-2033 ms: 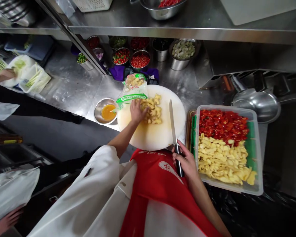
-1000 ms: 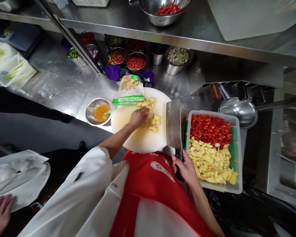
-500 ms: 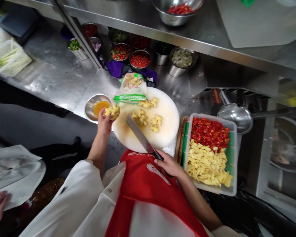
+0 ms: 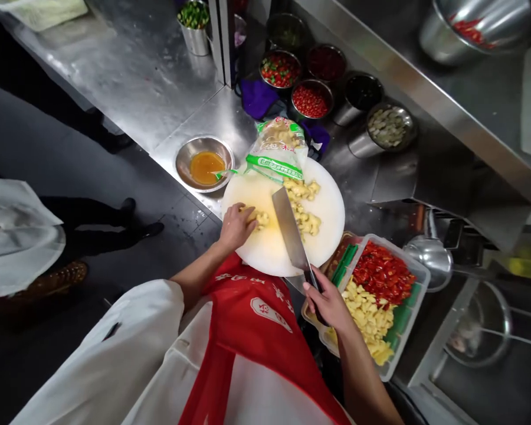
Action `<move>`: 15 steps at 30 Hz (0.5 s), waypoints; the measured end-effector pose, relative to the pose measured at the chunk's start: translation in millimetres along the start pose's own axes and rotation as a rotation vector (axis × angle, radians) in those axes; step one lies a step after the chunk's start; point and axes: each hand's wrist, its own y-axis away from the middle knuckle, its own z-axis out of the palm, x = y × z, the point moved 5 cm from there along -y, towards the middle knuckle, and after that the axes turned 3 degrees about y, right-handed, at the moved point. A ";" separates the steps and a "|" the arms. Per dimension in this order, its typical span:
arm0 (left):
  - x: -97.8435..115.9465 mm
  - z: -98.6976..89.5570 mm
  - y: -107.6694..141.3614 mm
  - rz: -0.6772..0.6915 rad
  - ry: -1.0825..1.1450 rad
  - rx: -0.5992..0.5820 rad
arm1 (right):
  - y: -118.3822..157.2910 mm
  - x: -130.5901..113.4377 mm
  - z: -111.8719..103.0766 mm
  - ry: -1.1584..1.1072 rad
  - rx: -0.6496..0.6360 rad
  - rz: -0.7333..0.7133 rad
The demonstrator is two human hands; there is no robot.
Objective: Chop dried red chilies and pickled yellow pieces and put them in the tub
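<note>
My left hand (image 4: 238, 226) is closed around one end of a piece of ginger (image 4: 261, 219) that rests on the left part of the round white cutting board (image 4: 256, 254). In my right hand (image 4: 326, 298) is the dark handle of a kitchen knife (image 4: 291, 230). The blade slants up and left over the board, between the held ginger and more ginger pieces (image 4: 308, 223) on the right. A green-and-white plastic bag (image 4: 277, 150) with ginger inside lies on the board's far edge.
A steel bowl of orange-brown liquid (image 4: 206, 165) stands left of the board. At right is a plastic container (image 4: 418, 295) of chopped red peppers and sliced ginger. Steel pots of chopped ingredients (image 4: 312, 100) line the back, under a shelf (image 4: 425, 82). Another person (image 4: 20, 236) stands at left.
My left hand has brought the ginger from above the liquid bowl down onto the board. The knife has shifted right and turned more upright. The whole view has rotated.
</note>
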 end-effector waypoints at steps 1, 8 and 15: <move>0.4 -0.1 0.9 0.022 0.002 0.035 | 2.2 0.6 2.7 -0.011 -0.025 0.003; 21.3 34.7 18.0 0.251 0.005 0.045 | 4.5 12.5 13.8 -0.117 -0.188 -0.088; 21.0 16.6 29.3 0.319 -0.042 0.057 | 6.3 15.0 3.6 -0.026 -0.178 -0.079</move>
